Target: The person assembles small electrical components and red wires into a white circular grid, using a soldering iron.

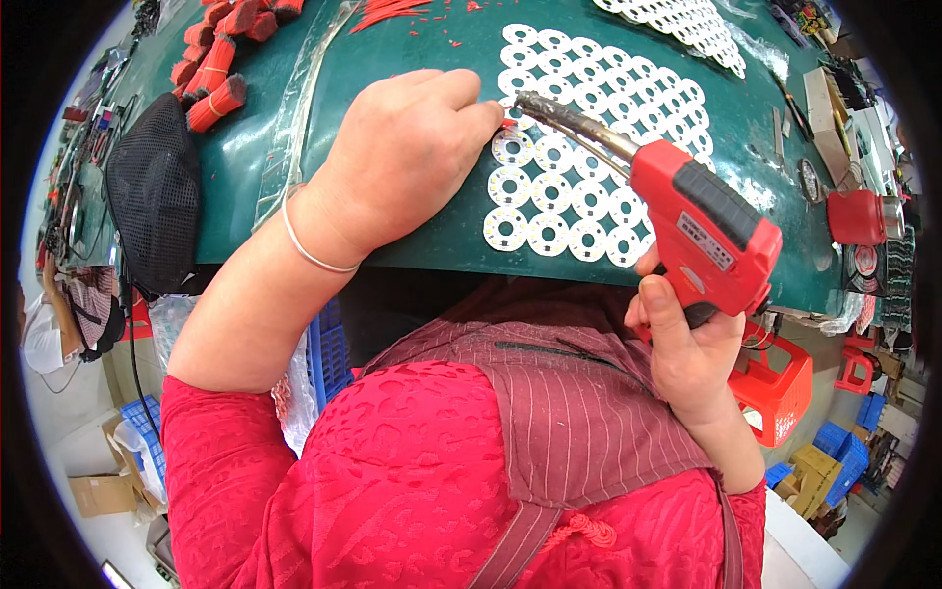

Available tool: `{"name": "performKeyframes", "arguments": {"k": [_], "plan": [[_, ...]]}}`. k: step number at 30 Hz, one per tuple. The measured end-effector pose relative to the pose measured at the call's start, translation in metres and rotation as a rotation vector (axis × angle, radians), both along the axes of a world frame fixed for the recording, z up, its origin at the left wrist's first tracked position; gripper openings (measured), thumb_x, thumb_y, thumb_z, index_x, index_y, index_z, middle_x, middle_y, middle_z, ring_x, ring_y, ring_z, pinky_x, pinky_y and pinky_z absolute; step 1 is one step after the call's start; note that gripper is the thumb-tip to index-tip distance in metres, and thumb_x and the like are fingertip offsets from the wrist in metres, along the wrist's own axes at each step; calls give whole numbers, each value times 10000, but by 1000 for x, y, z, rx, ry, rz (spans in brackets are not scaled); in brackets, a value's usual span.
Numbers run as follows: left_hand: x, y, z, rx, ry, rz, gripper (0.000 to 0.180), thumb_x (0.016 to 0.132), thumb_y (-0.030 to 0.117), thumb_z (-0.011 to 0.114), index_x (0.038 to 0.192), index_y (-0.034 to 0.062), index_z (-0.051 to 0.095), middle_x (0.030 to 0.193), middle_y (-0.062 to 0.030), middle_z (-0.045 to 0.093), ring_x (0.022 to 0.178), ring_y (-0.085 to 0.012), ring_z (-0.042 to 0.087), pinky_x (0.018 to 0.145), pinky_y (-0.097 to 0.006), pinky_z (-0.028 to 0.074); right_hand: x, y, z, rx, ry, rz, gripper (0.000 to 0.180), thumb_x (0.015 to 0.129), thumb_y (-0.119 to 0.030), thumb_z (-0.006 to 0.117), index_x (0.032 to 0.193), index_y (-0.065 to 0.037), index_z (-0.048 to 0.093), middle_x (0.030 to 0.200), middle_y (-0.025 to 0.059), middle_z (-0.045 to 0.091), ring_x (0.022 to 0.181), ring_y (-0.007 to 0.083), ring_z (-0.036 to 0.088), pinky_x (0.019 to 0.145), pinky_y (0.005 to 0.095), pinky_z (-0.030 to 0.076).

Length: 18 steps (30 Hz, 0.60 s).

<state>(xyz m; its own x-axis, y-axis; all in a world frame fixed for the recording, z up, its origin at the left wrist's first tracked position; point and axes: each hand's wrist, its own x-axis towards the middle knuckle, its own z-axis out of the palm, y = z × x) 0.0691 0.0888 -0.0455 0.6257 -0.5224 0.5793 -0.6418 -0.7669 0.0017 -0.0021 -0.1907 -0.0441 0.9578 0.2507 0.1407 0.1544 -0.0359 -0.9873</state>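
My right hand (682,348) is wrapped round the grip of a red and black soldering gun (702,216). Its dark tip reaches left over a panel of white ring-shaped LED boards (587,240), laid out in rows on the green table. Close to that tip, my left hand (412,157) is closed in a pinch above the panel's left edge. A short red wire (509,123) shows at its fingertips, next to one of the rings. The fingers hide most of what they pinch.
Bundles of red wires (216,103) lie at the back left, beside a black mesh cap (154,191). Loose red wires (388,12) are scattered at the far edge. A second LED panel (687,29) sits at the back right. An orange plastic stool (775,388) stands below the table.
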Motion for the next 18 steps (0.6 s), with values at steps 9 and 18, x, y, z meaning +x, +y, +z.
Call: {"name": "performKeyframes", "arguments": {"k": [9, 18], "plan": [[1, 0, -2, 6, -2, -4, 113, 757, 47, 686, 866, 26, 666, 700, -84, 500, 634, -253, 562, 557, -357, 457, 2, 6, 2, -26, -13, -10, 388, 886, 7, 650, 1251, 21, 518, 1116, 145, 658, 835, 118, 634, 586, 228, 548], [2, -1, -1, -8, -12, -8, 98, 759, 40, 688, 853, 24, 664, 701, -86, 511, 639, -263, 570, 564, -364, 464, 1, 2, 0, -68, -42, -11, 344, 878, 8, 666, 1204, 14, 559, 1075, 128, 662, 789, 99, 618, 592, 222, 534]]}}
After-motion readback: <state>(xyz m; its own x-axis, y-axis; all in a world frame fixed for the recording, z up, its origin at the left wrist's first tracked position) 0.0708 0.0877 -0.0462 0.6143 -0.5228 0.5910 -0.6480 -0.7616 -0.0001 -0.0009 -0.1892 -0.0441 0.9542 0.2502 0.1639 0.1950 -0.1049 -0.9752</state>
